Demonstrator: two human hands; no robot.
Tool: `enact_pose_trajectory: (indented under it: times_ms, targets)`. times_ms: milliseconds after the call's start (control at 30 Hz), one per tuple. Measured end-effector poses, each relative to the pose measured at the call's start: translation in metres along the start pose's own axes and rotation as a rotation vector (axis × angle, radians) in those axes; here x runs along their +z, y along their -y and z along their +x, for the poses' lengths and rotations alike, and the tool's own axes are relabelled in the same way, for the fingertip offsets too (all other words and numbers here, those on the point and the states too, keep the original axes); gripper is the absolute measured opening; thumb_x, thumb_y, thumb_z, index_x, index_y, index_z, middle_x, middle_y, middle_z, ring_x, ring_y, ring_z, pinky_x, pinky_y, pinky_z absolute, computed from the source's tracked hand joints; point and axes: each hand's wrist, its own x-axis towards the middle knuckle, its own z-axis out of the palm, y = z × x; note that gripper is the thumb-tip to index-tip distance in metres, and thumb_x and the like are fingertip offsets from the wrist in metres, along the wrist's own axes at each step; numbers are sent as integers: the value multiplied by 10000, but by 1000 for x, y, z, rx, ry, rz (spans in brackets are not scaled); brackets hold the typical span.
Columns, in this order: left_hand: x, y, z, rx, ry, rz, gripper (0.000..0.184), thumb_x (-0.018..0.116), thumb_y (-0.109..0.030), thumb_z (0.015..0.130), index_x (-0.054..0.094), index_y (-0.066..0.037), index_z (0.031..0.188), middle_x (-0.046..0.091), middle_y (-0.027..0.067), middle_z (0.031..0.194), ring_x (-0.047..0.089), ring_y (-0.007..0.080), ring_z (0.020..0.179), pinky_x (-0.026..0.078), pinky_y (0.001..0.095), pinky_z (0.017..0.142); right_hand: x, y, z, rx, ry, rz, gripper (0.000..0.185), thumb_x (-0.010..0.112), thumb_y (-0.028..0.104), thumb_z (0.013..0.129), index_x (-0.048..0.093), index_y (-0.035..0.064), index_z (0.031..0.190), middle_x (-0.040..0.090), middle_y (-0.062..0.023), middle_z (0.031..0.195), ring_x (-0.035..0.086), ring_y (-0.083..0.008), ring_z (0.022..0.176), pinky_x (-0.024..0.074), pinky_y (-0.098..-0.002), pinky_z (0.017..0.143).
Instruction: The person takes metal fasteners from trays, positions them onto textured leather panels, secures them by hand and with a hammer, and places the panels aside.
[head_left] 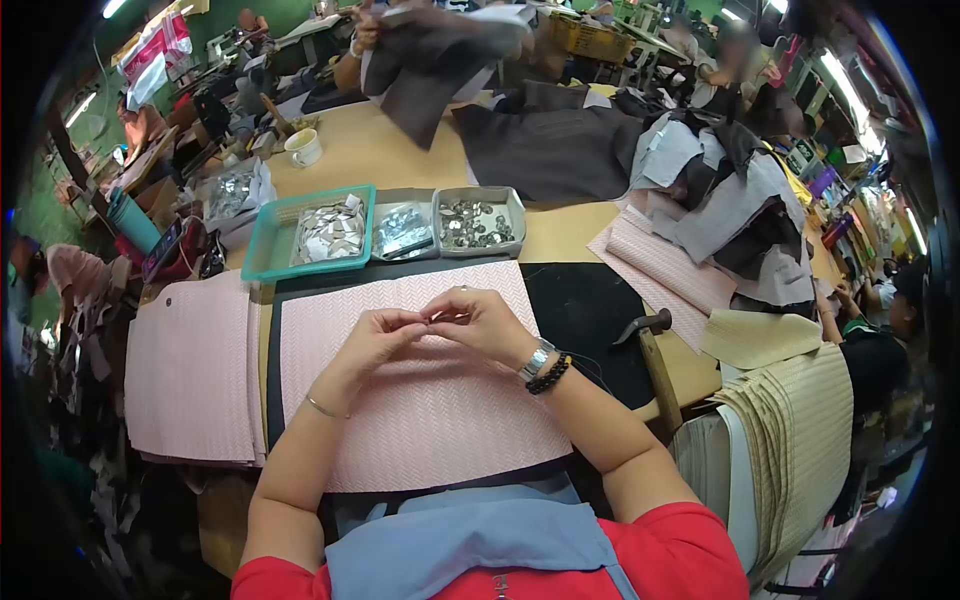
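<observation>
My left hand (388, 338) and my right hand (478, 325) meet fingertip to fingertip over a pink woven-textured sheet (430, 420). Both have their fingers pinched together, around something too small and hidden to make out. The sheet lies on a dark mat (585, 310). Just beyond the hands stand a teal tray (255, 245) with pale pieces in it, a box with a clear packet (403, 230), and a grey box (518, 222) of small metal parts. A hammer (645, 325) rests to the right of the sheet.
A stack of pink sheets (190, 375) lies left; more pink pieces (665, 265) lie right. Yellowish sheets (800, 430) hang at the right edge. Dark and grey fabric (545, 145) and a mug (303, 148) sit farther back. Across the table, a person handles dark cloth (425, 75).
</observation>
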Motion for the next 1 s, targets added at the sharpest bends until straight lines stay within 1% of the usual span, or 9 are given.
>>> enact_pose_trajectory:
  times_ms: [167,267,367,467,600,733,833,933,1000]
  targets:
    - [-13,0,7,-7,-46,-56,235,741,-151,882,716,16,1046,726,69,941,675,107,811,554,222,731,13,-6,15,75,-52,3,193,728,72,863,719,10,1046,712,-72,959,691,-124,882,553,-248,761]
    - [-18,4,7,-11,-15,-80,247,737,-152,885,712,32,1048,726,81,949,674,112,826,552,232,749,17,-20,15,43,-38,19,198,720,55,864,718,12,1057,702,-77,991,690,-125,886,557,-251,774]
    - [-19,6,8,27,16,-71,255,731,-150,890,707,46,1052,725,89,953,676,123,849,548,241,773,20,-19,12,18,-48,68,220,725,26,856,708,-2,1074,689,-88,1033,669,-136,954,562,-265,813]
    - [-17,8,7,78,38,-82,223,708,-143,905,702,35,1039,715,85,953,677,135,853,563,272,792,24,-20,7,-30,-108,8,216,708,22,862,723,35,1076,676,-74,1065,675,-120,902,564,-253,797]
    - [-17,11,9,81,9,23,242,693,-166,922,701,40,1048,716,83,948,668,126,846,533,252,781,23,-27,6,-22,-126,-43,208,714,22,854,742,60,1057,699,-63,1012,667,-114,882,558,-244,771]
    - [-18,12,13,94,38,62,236,703,-177,916,713,29,1032,717,58,917,648,96,836,524,248,765,24,-30,9,-31,-101,20,184,720,3,842,739,9,1025,707,-79,973,664,-123,872,549,-251,769]
    - [-22,10,14,141,58,147,278,706,-256,904,723,2,1005,723,71,917,662,144,840,529,295,738,24,-25,12,-38,-106,-27,175,727,0,842,732,-3,1018,701,-75,986,666,-124,877,538,-236,769]
    - [-25,-14,5,474,-235,846,315,682,-255,907,689,0,1092,693,120,1075,667,247,946,522,357,859,24,-27,22,89,-178,52,212,737,37,853,711,2,1061,707,-51,989,657,-98,858,531,-219,741]
    - [-32,1,18,566,-477,1065,324,675,-258,892,680,-23,1115,666,125,1115,635,298,997,499,402,894,23,-18,34,225,-223,74,233,743,56,857,697,2,1079,709,-38,990,648,-79,836,527,-212,721]
